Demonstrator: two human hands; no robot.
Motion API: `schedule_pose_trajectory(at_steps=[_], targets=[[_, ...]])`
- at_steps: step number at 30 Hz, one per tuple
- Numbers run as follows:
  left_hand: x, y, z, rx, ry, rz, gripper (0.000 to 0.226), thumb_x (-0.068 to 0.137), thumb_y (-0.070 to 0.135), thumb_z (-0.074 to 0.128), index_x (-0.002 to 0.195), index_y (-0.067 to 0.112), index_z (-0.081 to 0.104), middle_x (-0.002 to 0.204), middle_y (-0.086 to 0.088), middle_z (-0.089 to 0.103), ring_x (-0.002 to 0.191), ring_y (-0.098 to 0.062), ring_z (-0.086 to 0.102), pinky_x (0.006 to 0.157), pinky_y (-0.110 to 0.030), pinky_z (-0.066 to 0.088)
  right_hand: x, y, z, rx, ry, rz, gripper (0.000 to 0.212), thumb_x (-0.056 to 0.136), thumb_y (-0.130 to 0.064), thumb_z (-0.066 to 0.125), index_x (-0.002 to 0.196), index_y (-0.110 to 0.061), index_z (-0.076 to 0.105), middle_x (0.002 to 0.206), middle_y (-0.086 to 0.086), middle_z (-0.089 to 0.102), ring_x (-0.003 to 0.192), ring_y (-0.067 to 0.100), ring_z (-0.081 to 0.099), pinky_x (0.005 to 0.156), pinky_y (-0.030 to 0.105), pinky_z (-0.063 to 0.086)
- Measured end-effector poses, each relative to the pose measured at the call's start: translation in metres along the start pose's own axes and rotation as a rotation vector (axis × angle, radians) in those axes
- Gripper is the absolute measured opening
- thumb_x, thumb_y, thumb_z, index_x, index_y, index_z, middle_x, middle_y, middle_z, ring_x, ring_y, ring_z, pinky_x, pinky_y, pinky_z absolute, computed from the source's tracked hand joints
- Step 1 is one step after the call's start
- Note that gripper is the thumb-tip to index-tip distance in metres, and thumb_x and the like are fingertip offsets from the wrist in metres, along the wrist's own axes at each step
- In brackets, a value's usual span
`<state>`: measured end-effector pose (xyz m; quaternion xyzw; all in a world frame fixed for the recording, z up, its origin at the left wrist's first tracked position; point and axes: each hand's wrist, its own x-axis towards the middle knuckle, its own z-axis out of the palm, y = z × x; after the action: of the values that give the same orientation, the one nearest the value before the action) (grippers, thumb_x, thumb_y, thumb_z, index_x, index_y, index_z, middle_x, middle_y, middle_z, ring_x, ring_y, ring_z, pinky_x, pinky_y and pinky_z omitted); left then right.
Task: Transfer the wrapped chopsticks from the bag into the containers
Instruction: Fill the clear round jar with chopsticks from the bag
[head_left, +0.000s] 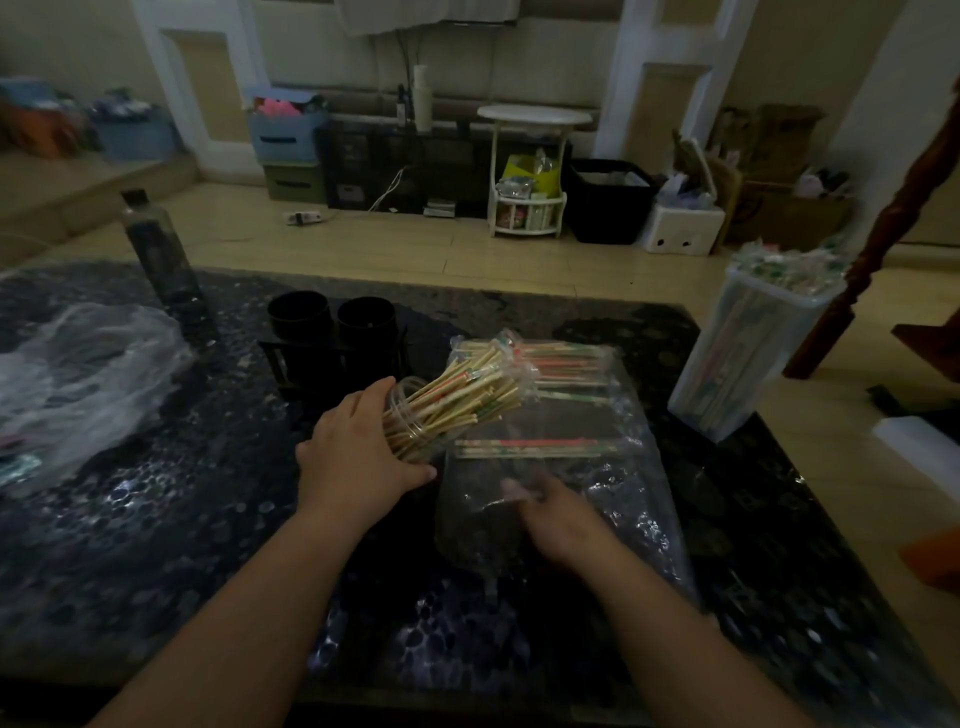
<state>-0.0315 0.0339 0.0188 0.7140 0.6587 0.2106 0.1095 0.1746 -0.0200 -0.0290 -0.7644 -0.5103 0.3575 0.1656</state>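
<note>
The left hand (358, 447) holds a clear jar (415, 449), tipped to the right and full of chopsticks (467, 395). The blurry right hand (561, 519) is on the clear bag (628, 467) on the dark table (156, 545). A tall full box (737, 353) stands far right.

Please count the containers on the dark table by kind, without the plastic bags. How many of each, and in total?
Round black cups: 2
Clear round plastic jar, gripped by the left hand: 1
Tall clear rectangular plastic container: 1
Dark bottle with black cap: 1
Total: 5
</note>
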Motion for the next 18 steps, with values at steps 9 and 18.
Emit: schedule_pose_trajectory(at_steps=[9,18], targets=[[0.006,0.004,0.002,-0.005,0.006,-0.03,0.109,0.057,0.056,0.085,0.147,0.036,0.028,0.139,0.004,0.044,0.126,-0.024,0.043,0.096,-0.049,0.039,0.037,0.007,0.012,-0.337,0.139,-0.07,0.041,0.093,-0.032,0.049,0.133,-0.026,0.053,0.14,0.008,0.05,0.125,0.029,0.05,0.107,0.04,0.04],[0.013,0.003,0.006,0.008,-0.008,-0.042,0.109,0.055,0.059,0.084,0.146,0.037,0.026,0.137,0.005,0.044,0.125,-0.024,0.043,0.095,-0.049,0.04,0.082,-0.011,0.002,-0.561,0.068,-0.09,0.053,0.094,-0.025,0.05,0.146,-0.028,0.038,0.152,0.007,0.038,0.138,0.029,0.037,0.115,0.051,0.027]])
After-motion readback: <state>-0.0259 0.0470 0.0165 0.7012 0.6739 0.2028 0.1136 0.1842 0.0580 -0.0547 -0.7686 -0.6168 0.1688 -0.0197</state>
